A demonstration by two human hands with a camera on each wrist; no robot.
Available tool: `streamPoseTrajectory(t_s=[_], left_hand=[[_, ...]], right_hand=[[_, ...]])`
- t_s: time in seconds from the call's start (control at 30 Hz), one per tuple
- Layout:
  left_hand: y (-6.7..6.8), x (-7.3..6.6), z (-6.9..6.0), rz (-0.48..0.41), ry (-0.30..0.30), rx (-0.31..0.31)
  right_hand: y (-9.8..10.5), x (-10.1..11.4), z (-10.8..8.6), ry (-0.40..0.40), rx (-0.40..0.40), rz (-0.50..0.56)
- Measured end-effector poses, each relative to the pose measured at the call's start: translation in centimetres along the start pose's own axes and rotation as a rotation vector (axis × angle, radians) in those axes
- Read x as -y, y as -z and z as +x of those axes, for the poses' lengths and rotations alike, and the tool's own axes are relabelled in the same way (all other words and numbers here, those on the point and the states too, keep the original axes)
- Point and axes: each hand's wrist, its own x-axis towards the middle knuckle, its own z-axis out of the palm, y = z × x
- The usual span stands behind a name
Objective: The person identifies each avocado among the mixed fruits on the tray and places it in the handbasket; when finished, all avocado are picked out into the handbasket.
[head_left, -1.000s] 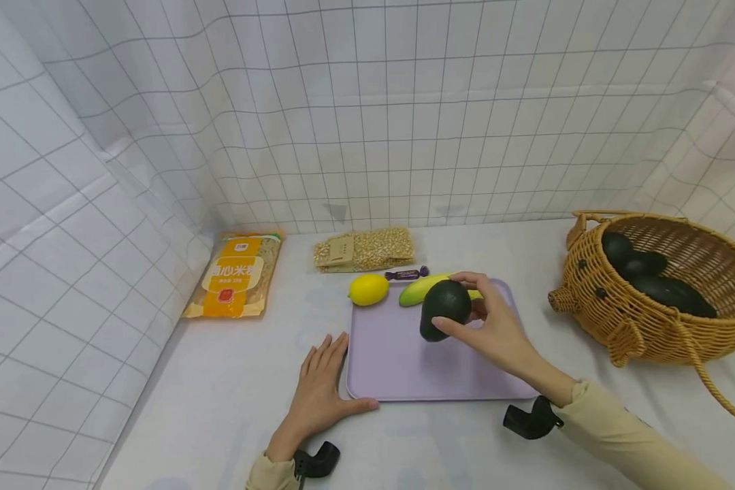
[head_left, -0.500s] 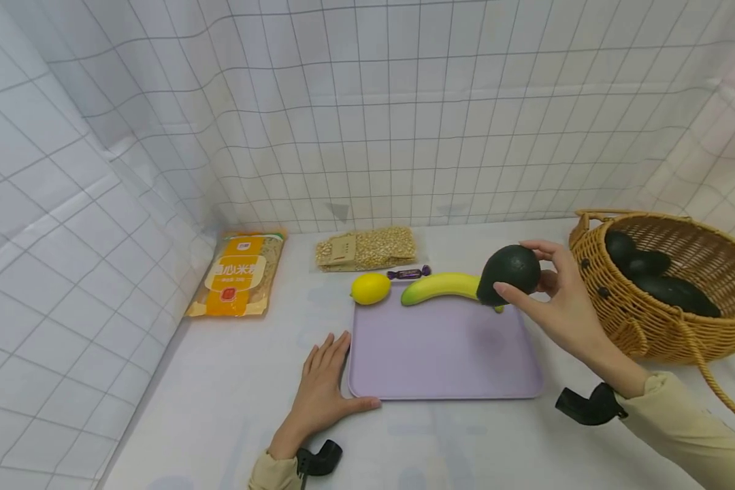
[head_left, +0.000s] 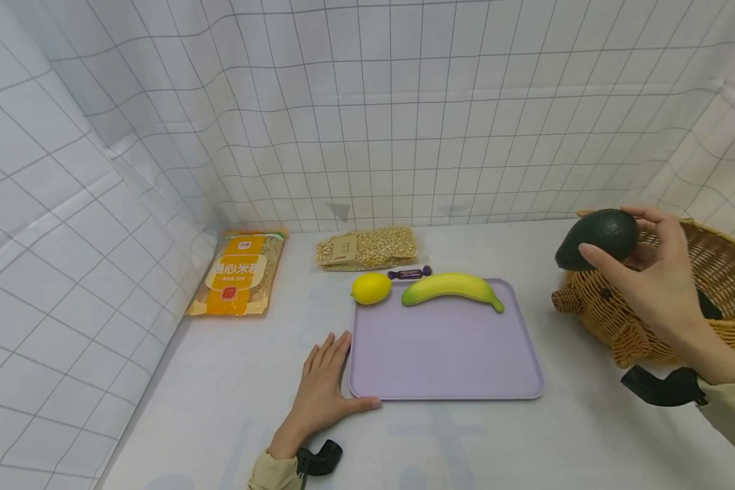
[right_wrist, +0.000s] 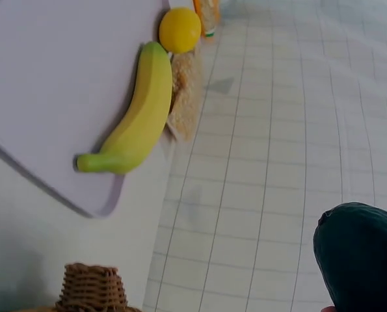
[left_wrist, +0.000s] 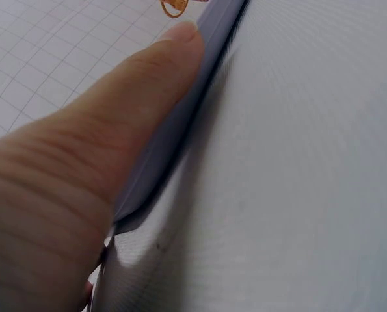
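Note:
My right hand [head_left: 661, 279] grips a dark green avocado [head_left: 601, 238] between thumb and fingers, held in the air over the left side of a wicker basket [head_left: 729, 258]. In the right wrist view the avocado [right_wrist: 362, 257] fills the lower right corner. My left hand [head_left: 322, 393] lies with straight fingers at the lower left corner of the lilac tray [head_left: 447, 361], its thumb along the front rim. On the tray's back edge rest a banana [head_left: 452, 288] and, at the corner, a lemon [head_left: 371, 289].
Behind the tray lie a purple-wrapped candy [head_left: 410, 273] and a clear bag of pale yellow kernels [head_left: 370, 249]. An orange-labelled food packet [head_left: 239, 274] is at the left. The animal-shaped basket contains dark green produce [head_left: 708, 306], mostly hidden by my hand. A gridded curtain [head_left: 367, 116] stands behind.
My right hand has carried the avocado from above the tray rightward and up to the basket, uncovering the whole banana. The left hand stays at the tray corner.

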Motion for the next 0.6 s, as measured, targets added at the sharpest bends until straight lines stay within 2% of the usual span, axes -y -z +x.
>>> streamPoseTrajectory(t_s=[0.13,0.33,0.43,0.5,0.6], left_hand=[[0.1,-0.1,0.0,-0.006,0.008,0.004],[0.1,-0.2,0.0,-0.015,0.011,0.009],[0.1,-0.2,0.0,-0.012,0.012,0.009],[0.1,-0.2,0.0,-0.01,0.012,0.01],[0.2,-0.2,0.0,-0.012,0.014,0.008]], right_hand=[[1.9,-1.5,0.8,-0.034,-0.053,-0.062],[5.2,-7.4,2.4,-0.112,-0.131,-0.192],[6.4,-9.8,3.0,-0.117,-0.179,-0.242],[6.8,-10.2,3.2,-0.127,-0.193,-0.254],[7.1,-8.9,3.3,-0.164,-0.212,-0.289]])
